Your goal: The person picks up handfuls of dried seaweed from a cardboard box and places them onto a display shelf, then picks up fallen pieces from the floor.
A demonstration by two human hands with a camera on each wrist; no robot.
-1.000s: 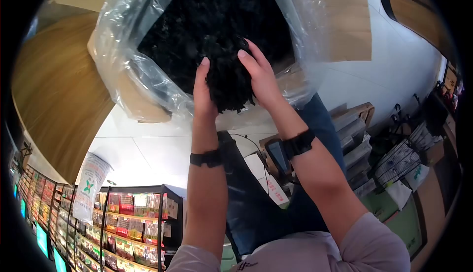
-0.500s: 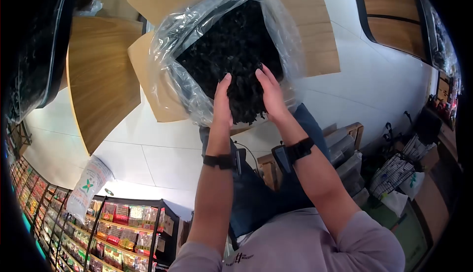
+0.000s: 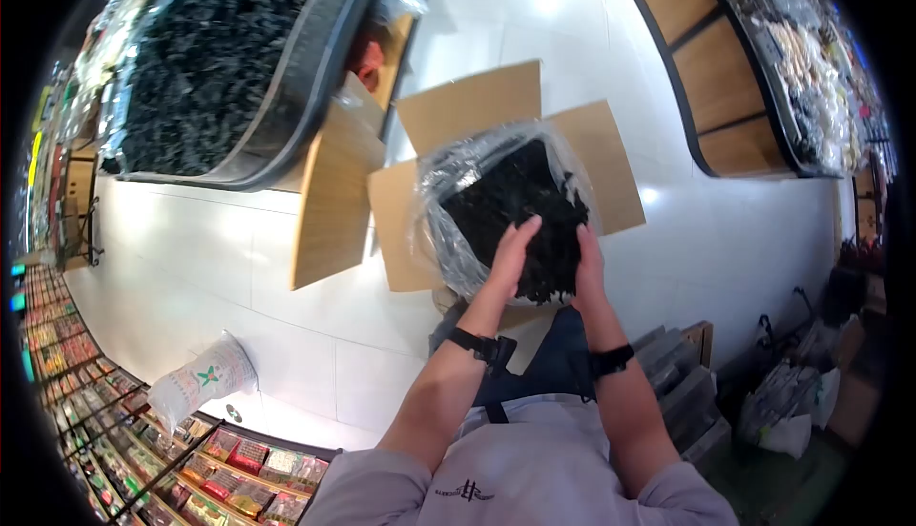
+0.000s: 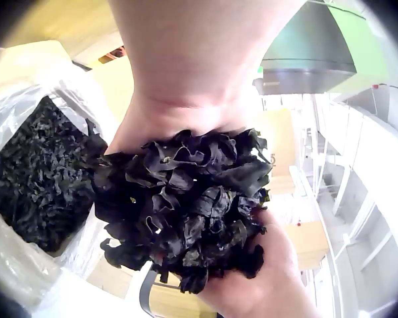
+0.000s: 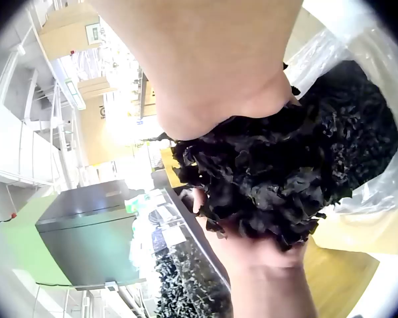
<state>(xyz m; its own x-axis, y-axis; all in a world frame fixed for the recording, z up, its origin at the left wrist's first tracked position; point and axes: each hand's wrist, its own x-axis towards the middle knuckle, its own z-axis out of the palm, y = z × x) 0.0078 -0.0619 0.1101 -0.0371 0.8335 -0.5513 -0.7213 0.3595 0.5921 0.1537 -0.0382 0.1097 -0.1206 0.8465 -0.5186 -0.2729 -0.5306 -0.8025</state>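
A heap of dried black fungus [image 3: 553, 254], dark and crinkled, is cupped between both hands in front of me. My left hand [image 3: 511, 257] holds it from the left, thumb along the top. From the other side my right hand [image 3: 589, 261] supports the heap. Both wrist views show the curled pieces [image 4: 186, 199] pressed between the palms, with most fingers hidden under them. Behind the heap stands a cardboard box lined with a clear plastic bag [image 3: 444, 230]. More of the same black fungus [image 3: 506, 187] fills the bag.
A large display bin [image 3: 310, 87] full of dark dried goods stands at the upper left, a wooden panel [image 3: 329, 202] beside the box. Another bin [image 3: 735, 97] is at the upper right. A white sack [image 3: 205, 378] lies on the floor near packed shelves [image 3: 219, 469].
The view has pulled back and turned, so the box looks smaller and the upper-left bin now shows. Both hands keep holding the heap of fungus, now nearer the box's front right.
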